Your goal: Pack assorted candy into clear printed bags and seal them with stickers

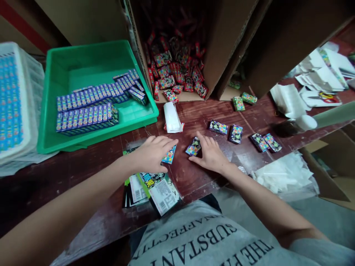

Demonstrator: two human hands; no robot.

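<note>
Near the table's front edge, my left hand (151, 153) is curled over a small blue candy box (169, 155), its fingers and thumb closed on it. That hand covers part of several flat printed packages (151, 181) lying below it, black and green with white labels. To the right, my right hand (211, 152) grips a small dark purple candy box (193, 146) between thumb and fingers, on the tabletop. More purple boxes lie beyond and beside this hand: one box (218, 127), another box (235, 133), and a pair (259, 142) farther right.
A green tray (97, 142) with rows of purple boxes stands left, beside a white basket (27, 92). Ahead, a cardboard carton (224, 48) holds many red boxes. A white packet (172, 117), green boxes (238, 103), scissors (327, 98) and a plastic bag (285, 173) lie around.
</note>
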